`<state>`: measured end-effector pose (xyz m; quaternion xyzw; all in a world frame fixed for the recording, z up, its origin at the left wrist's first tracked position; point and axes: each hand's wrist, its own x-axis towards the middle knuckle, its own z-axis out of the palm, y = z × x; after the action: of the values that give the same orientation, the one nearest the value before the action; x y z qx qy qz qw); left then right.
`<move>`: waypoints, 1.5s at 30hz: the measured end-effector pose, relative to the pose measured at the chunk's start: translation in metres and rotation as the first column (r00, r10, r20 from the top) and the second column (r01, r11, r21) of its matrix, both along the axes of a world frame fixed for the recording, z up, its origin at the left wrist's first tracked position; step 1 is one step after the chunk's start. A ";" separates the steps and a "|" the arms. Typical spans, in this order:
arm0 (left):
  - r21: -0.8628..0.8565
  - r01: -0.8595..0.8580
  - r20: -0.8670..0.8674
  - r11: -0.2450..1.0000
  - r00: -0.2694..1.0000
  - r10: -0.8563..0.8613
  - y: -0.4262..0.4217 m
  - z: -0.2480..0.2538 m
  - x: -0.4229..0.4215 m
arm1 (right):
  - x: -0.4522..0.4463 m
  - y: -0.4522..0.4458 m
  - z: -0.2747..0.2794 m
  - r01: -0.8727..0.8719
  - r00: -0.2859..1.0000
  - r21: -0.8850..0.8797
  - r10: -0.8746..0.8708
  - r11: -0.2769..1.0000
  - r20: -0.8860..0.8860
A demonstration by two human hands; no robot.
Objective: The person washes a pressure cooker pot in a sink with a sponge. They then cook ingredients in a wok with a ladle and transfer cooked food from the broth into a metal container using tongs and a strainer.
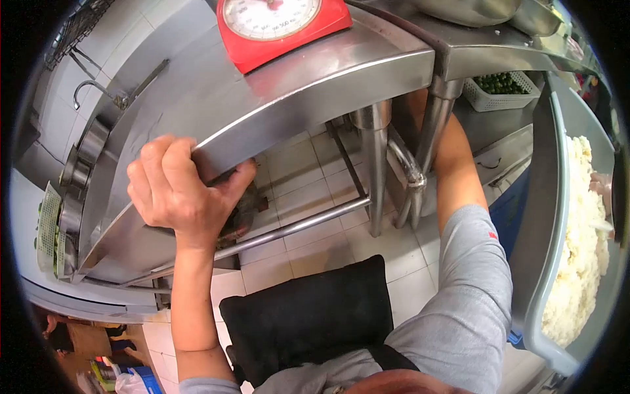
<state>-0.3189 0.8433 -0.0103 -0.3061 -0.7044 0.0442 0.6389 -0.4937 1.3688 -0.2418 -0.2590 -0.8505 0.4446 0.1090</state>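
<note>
My left hand (180,190) is closed round the edge of a stainless steel table (315,82), fingers on top and thumb below. A red dial scale (285,29) stands on that table, beyond my hand. My right arm (459,171) reaches forward under the neighbouring steel table, past the metal legs (374,164). The right hand itself is hidden behind the legs and the table edge.
At the right, a grey tub (558,217) holds a white crumbly mass (581,243). A white basket of green items (502,92) sits on a lower shelf. Steel pots (82,171) stand at the left. A black seat (312,315) is below me.
</note>
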 end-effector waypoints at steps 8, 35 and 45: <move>0.015 0.020 0.020 1.000 1.000 -0.021 0.002 0.002 0.001 | 0.004 0.009 0.024 0.094 0.990 -0.090 -0.103 0.991 -0.097; 0.060 0.021 0.022 0.998 1.000 -0.022 0.000 0.002 0.002 | 0.095 -0.093 0.164 -0.486 0.367 -0.697 -0.601 0.527 -0.710; 0.088 0.050 0.018 0.995 0.999 -0.051 -0.003 0.005 0.009 | 0.195 -0.091 0.155 -0.679 0.660 -0.725 -0.336 0.117 -0.672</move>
<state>-0.3095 0.8407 -0.0056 -0.2959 -0.7040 -0.0061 0.6456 -0.2986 1.2775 -0.0868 0.0517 -0.2452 0.9526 0.1725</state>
